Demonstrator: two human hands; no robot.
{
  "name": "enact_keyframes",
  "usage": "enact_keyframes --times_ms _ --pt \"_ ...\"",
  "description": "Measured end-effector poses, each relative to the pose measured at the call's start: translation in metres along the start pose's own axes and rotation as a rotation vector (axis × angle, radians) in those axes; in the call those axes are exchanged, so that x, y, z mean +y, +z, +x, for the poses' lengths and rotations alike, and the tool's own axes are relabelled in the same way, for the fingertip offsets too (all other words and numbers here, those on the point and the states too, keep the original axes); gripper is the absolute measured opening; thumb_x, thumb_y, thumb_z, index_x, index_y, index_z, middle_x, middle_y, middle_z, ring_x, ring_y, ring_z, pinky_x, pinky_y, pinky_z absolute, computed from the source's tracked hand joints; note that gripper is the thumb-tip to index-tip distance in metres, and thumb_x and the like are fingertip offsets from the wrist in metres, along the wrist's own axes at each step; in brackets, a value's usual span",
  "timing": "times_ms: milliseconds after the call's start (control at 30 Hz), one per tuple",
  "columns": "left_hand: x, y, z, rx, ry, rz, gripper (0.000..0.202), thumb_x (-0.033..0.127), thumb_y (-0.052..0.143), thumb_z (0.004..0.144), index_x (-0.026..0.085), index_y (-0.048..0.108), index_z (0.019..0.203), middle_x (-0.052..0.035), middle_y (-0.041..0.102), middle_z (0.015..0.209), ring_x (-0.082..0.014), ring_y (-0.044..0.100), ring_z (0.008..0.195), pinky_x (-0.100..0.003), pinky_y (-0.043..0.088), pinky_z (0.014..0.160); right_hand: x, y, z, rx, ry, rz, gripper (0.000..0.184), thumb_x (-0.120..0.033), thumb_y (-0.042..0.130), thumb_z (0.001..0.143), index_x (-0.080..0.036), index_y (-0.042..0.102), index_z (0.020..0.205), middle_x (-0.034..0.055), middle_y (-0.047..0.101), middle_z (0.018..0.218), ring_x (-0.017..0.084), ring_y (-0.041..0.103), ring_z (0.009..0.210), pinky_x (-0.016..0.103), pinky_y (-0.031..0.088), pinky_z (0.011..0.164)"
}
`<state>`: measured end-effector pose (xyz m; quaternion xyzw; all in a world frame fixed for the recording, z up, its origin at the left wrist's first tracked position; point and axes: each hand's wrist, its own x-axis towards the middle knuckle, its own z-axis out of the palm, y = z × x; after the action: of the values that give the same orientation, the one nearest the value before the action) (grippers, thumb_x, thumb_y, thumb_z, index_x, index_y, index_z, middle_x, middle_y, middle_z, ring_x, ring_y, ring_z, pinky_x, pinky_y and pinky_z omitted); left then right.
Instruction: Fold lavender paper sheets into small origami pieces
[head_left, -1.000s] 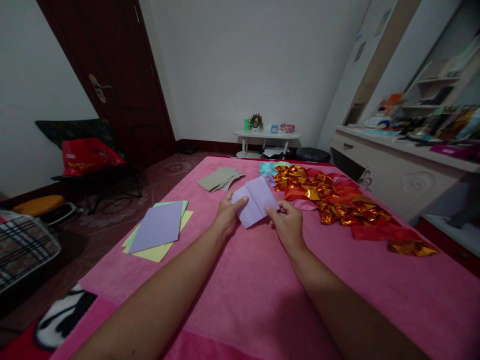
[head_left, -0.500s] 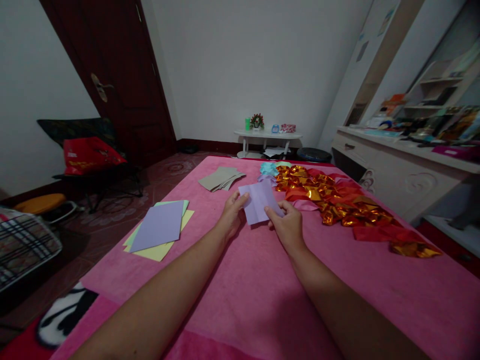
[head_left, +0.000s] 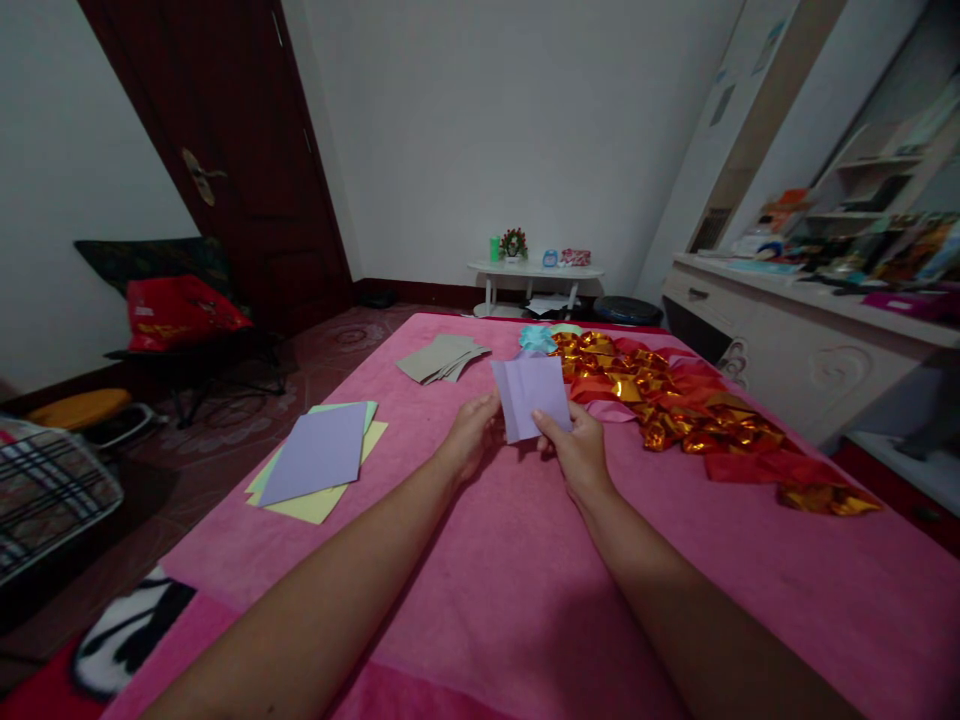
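A creased sheet of light purple paper (head_left: 531, 392) is held up above the pink cover, with fold lines running down it. My right hand (head_left: 576, 445) pinches its lower right part, thumb on the front and fingers behind. At the left edge of the sheet, my left hand (head_left: 474, 430) is closed, its fingertips at the paper and partly hidden. To the left lies a stack of coloured paper (head_left: 319, 455), purple on top with green and yellow beneath. Farther back, several grey-brown paper pieces (head_left: 442, 357) lie fanned out.
Shiny gold and red ribbon-like pieces (head_left: 637, 385) spread over the right side of the pink cover (head_left: 480, 580). A light blue paper flower (head_left: 538, 338) sits at the back. A dresser (head_left: 795, 310) stands right, a chair with a red bag (head_left: 184, 312) left.
The purple paper has moved slightly right and turned more upright. My left thumb has slipped from its front to its left edge. My right hand keeps its pinch.
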<state>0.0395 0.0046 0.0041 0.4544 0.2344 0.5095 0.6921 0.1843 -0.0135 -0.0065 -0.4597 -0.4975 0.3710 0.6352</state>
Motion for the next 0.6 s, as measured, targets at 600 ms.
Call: enact_keyframes --times_ms 600 --pt "-0.0001 0.0016 -0.0011 0.118 0.054 0.106 0.032 0.031 0.075 0.065 0.011 0.064 0.086 0.0003 0.061 0.063 -0.0050 0.049 0.045 -0.018 0.040 0.046 -0.0007 0.0024 -0.0041 -0.029 -0.075 -0.292 0.017 -0.034 0.066 0.069 -0.019 0.059 0.067 -0.0054 0.054 0.053 0.011 0.050 0.046 0.019 0.037 0.042"
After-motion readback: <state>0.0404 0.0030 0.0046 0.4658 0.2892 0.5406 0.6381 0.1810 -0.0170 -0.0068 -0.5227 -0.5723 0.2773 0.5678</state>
